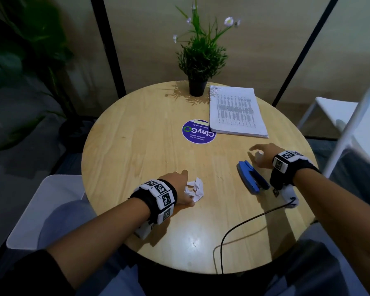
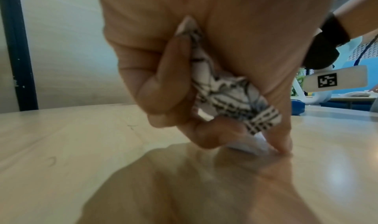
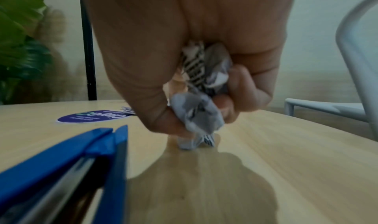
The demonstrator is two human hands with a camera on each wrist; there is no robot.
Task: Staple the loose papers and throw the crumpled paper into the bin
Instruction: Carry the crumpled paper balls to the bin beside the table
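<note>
Stapler (image 1: 252, 177) lies between the hands; table (image 1: 137, 150) left seems open.

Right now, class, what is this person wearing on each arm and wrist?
Bare forearms with dark sleeves at the elbows. The left wrist band is black with white blocks of square black-and-white codes; the right wrist band matches, with a thin black cable trailing across the table.

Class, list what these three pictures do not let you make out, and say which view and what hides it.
- Bin: in no view.
- Print on the stack of papers: head view, too small and blurred.
- Whether the stack is stapled: head view, too small.
- Most of the crumpled paper in the right hand: head view, the hand covers it.
- Stapler: right wrist view, cut by the edge.
</note>
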